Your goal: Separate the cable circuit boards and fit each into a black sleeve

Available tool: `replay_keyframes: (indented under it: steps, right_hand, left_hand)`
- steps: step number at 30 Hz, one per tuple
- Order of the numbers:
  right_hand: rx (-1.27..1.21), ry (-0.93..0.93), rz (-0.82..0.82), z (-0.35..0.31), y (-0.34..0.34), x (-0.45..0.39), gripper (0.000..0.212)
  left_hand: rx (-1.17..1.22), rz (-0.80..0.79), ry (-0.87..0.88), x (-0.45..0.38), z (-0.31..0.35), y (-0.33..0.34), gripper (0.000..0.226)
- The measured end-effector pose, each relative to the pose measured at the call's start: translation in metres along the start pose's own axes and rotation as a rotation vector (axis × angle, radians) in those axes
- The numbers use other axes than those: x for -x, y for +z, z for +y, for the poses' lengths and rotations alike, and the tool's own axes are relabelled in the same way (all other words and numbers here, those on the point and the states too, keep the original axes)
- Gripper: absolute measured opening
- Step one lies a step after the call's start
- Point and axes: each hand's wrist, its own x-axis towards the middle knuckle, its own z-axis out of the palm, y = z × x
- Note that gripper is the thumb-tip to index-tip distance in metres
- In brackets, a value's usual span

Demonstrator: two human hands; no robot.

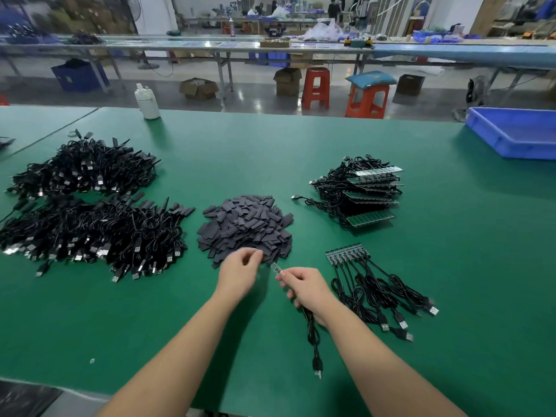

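Workshop interior, seen past a green-topped bench (270, 139).

Grey glossy floor (255, 97) ran across the upper frame. Long metal-legged tables (180, 45) spanned the upper width, cluttered on top. Beneath them stood open cardboard boxes (198, 88), a dark blue bin (78, 75) at upper left, and two red plastic stools (315, 87), one bearing a teal cushion (370, 78). White bottle (146, 102) and blue tray (514, 132) sat on the bench's far edge.

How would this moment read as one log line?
right hand: holds circuit board with cable | left hand: picking at sleeve pile | board: unsleeved
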Motion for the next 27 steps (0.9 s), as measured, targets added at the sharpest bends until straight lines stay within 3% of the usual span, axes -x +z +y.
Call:
replay_keyframes:
  steps: [3, 7, 16, 21, 23, 25, 27]
  right_hand:
    - [-0.073, 0.043, 0.003, 0.01, -0.009, -0.003, 0.014]
    - [-0.109, 0.027, 0.0, 0.021, -0.017, -0.004, 0.014]
    - [0.034, 0.0, -0.118, 0.031, -0.023, -0.009, 0.019]
    - [0.068, -0.007, -0.112, 0.031, -0.022, -0.008, 0.022]
    - [0.06, -0.006, -0.117, 0.031, -0.023, -0.008, 0.024]
    - [0.051, -0.007, -0.128, 0.032, -0.023, -0.008, 0.025]
    - [0.047, -0.01, -0.135, 0.033, -0.023, -0.008, 0.025]
  left_hand:
    - [-0.339, 0.189, 0.022, -0.019, -0.017, -0.023, 0.03]
    - [-0.444, 0.147, -0.115, -0.038, -0.039, -0.042, 0.044]
    - [-0.511, 0.144, -0.184, -0.046, -0.04, -0.046, 0.015]
    - [-0.598, 0.287, 0.009, -0.026, -0.036, -0.043, 0.016]
    - [-0.542, 0.199, 0.044, -0.015, -0.033, -0.037, 0.012]
    - [-0.509, 0.013, 0.056, -0.002, -0.031, -0.027, 0.013]
    - [-0.574, -0.099, 0.123, 0.011, -0.033, -0.017, 0.019]
